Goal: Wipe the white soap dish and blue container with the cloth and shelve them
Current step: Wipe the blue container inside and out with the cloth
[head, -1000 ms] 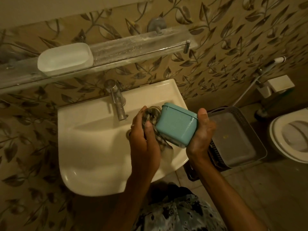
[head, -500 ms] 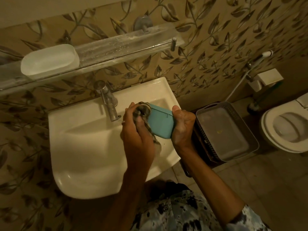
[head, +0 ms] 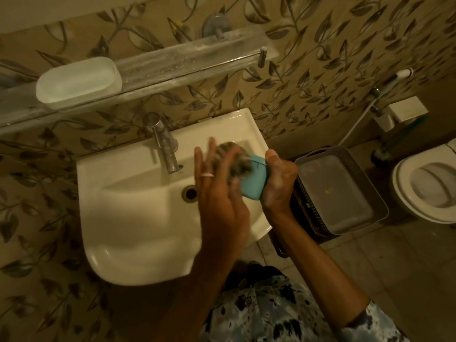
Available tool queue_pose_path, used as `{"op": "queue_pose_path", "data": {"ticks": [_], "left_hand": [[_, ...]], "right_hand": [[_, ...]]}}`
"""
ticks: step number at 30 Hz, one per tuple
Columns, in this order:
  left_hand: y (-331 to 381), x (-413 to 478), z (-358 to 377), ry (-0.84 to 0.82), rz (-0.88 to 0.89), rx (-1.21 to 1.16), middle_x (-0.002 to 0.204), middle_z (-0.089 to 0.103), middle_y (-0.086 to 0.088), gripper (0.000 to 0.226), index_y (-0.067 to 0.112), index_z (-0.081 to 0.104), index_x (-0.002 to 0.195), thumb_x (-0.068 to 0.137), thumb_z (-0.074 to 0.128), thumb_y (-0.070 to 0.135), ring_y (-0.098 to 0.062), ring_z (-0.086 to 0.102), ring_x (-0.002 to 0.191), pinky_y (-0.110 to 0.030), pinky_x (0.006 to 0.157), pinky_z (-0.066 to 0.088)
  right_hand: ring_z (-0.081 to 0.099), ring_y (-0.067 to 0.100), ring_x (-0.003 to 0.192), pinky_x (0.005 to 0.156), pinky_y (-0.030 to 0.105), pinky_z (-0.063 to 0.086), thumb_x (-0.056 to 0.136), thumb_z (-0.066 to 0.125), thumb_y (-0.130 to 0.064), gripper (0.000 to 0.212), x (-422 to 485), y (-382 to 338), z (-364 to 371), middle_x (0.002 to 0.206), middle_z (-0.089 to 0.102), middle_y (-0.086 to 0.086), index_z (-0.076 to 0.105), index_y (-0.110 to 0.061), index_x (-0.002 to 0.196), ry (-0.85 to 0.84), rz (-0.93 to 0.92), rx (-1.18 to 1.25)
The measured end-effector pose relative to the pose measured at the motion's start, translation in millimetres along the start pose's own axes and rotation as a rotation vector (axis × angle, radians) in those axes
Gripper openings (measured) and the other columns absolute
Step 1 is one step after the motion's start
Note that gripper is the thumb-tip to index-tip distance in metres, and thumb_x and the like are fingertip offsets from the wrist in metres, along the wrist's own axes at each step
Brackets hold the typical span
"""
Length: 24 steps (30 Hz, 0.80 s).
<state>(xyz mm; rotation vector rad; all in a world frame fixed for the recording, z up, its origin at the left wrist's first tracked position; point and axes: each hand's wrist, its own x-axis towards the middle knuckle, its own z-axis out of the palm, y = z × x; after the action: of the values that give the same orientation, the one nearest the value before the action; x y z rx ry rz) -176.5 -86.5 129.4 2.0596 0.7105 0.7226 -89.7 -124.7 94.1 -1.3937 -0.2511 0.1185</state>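
My right hand (head: 278, 180) grips the blue container (head: 255, 182) by its right side, above the sink's right rim. Against the container's top left my left hand (head: 217, 191) holds the bunched checked cloth (head: 234, 161). That hand is blurred by motion, and two of its fingers stick out straight past the cloth. The white soap dish (head: 79, 81) stands at the left end of the glass shelf (head: 187, 60) above the sink.
The white sink (head: 138, 218) with its metal tap (head: 164, 146) is below the shelf. A grey basket (head: 345, 193) sits on the floor to the right. A toilet (head: 429, 183) and a spray hose (head: 394, 79) are further right.
The container has been turned, so less of it shows beside my right hand. My left hand has swept the cloth up over it and its fingers have spread. The view has shifted a little.
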Motion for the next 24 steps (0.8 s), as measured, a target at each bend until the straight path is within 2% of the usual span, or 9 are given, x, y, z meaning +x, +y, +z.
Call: {"op": "queue_pose_path", "data": {"ticks": [4, 7, 10, 12, 15, 18, 21, 22, 24], "left_hand": [[7, -19, 11, -0.06, 0.242, 0.224, 0.155, 0.023, -0.005, 0.052, 0.023, 0.037, 0.14, 0.088, 0.038, 0.016, -0.025, 0.009, 0.146, -0.058, 0.114, 0.018], [5, 6, 1, -0.016, 0.14, 0.144, 0.154, 0.026, -0.007, 0.044, 0.02, 0.042, 0.137, 0.094, 0.033, 0.021, -0.025, 0.015, 0.145, -0.056, 0.112, 0.027], [3, 32, -10, 0.052, -0.076, -0.034, 0.144, 0.044, -0.011, 0.038, 0.027, 0.043, 0.133, 0.097, 0.029, 0.026, -0.023, 0.039, 0.134, -0.047, 0.107, 0.039], [9, 31, -10, 0.079, -0.177, -0.109, 0.137, 0.051, -0.009, 0.041, 0.019, 0.045, 0.135, 0.098, 0.03, 0.026, -0.018, 0.047, 0.126, -0.043, 0.102, 0.044], [32, 0, 3, 0.006, 0.038, 0.149, 0.154, 0.026, -0.005, 0.049, 0.023, 0.035, 0.143, 0.095, 0.033, 0.035, -0.02, 0.021, 0.143, -0.05, 0.111, 0.03], [34, -17, 13, -0.042, 0.216, 0.363, 0.157, 0.02, -0.006, 0.055, 0.023, 0.032, 0.144, 0.093, 0.036, 0.042, -0.024, 0.009, 0.146, -0.053, 0.116, 0.011], [21, 9, 4, -0.032, 0.074, 0.265, 0.158, 0.017, -0.004, 0.049, 0.028, 0.03, 0.143, 0.096, 0.033, 0.04, -0.022, 0.009, 0.146, -0.05, 0.116, 0.018], [17, 18, -2, -0.033, -0.033, 0.176, 0.156, 0.021, -0.004, 0.046, 0.029, 0.032, 0.142, 0.097, 0.031, 0.039, -0.023, 0.016, 0.144, -0.05, 0.114, 0.025], [8, 32, -7, -0.016, -0.26, -0.015, 0.142, 0.043, -0.008, 0.045, 0.024, 0.039, 0.137, 0.097, 0.026, 0.041, -0.022, 0.041, 0.131, -0.048, 0.104, 0.041]], "right_hand": [[0.049, 0.007, 0.044, 0.042, 0.021, 0.04, 0.099, 0.046, -0.011, 0.048, 5, 4, -6, 0.048, 0.051, -0.004, 0.052, -0.022, 0.053, -0.073, -0.022, 0.039], [0.044, 0.0, 0.042, 0.044, 0.019, 0.035, 0.087, 0.047, -0.031, 0.043, 6, -6, 0, 0.044, 0.047, -0.013, 0.052, -0.026, 0.044, -0.08, -0.022, 0.104], [0.041, 0.005, 0.044, 0.045, 0.024, 0.029, 0.079, 0.047, -0.041, 0.038, 8, -11, 1, 0.044, 0.041, -0.011, 0.042, -0.026, 0.044, -0.059, -0.012, 0.129], [0.043, 0.01, 0.047, 0.047, 0.028, 0.029, 0.078, 0.047, -0.044, 0.04, 10, -12, 0, 0.046, 0.041, -0.011, 0.043, -0.026, 0.043, -0.041, 0.011, 0.146], [0.049, 0.003, 0.044, 0.046, 0.023, 0.037, 0.082, 0.047, -0.042, 0.041, 11, -13, -3, 0.046, 0.049, -0.009, 0.053, -0.024, 0.046, -0.044, 0.012, 0.139], [0.055, -0.004, 0.049, 0.052, 0.017, 0.043, 0.096, 0.047, -0.018, 0.036, 9, -15, -7, 0.056, 0.054, -0.007, 0.053, -0.023, 0.061, -0.064, 0.031, 0.112], [0.052, 0.013, 0.047, 0.045, 0.031, 0.04, 0.087, 0.048, -0.034, 0.042, 8, -20, -7, 0.049, 0.052, -0.006, 0.055, -0.025, 0.047, -0.039, -0.022, 0.136], [0.048, 0.022, 0.049, 0.045, 0.039, 0.037, 0.081, 0.049, -0.041, 0.042, 6, -24, -6, 0.048, 0.049, 0.002, 0.052, -0.024, 0.043, -0.008, -0.011, 0.157], [0.043, 0.024, 0.052, 0.047, 0.044, 0.033, 0.076, 0.05, -0.046, 0.042, 3, -24, -6, 0.046, 0.044, -0.001, 0.046, -0.024, 0.04, 0.023, 0.01, 0.176]]}}
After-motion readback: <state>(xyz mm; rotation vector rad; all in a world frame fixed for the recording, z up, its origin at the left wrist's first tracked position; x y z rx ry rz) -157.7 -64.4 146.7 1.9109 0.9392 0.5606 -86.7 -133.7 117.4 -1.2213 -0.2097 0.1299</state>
